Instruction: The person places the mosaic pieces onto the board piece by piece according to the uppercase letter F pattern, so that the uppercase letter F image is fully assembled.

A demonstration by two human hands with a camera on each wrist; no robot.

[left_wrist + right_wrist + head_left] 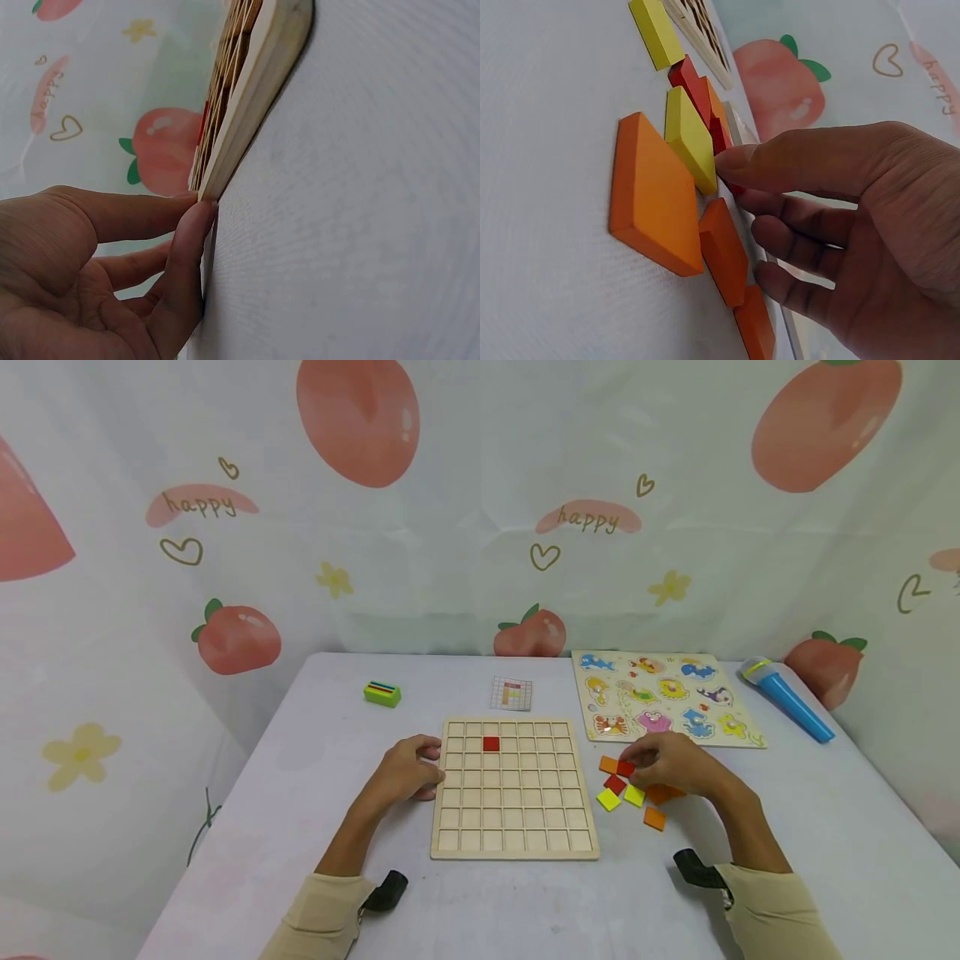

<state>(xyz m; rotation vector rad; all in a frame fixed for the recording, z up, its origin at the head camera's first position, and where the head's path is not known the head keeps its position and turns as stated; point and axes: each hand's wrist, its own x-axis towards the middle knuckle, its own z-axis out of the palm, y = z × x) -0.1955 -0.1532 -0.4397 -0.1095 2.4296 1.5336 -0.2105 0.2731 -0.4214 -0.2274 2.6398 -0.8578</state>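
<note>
**Two bare hands, beige sleeves and black wrist straps**

A person appears only as two forearms and hands, seen from above in the head view. Both arms wear long sleeves of plain beige cloth, pushed back so the cuffs sit partway up the forearms and bunch in soft folds. A small black strap or mount (387, 889) sits at the left cuff, and a matching black one (699, 868) at the right. The left hand (408, 770) and right hand (670, 762) are bare, without gloves. The wrist views show the fingers (799, 161) close up, with short, unpainted nails and no rings visible.
</note>
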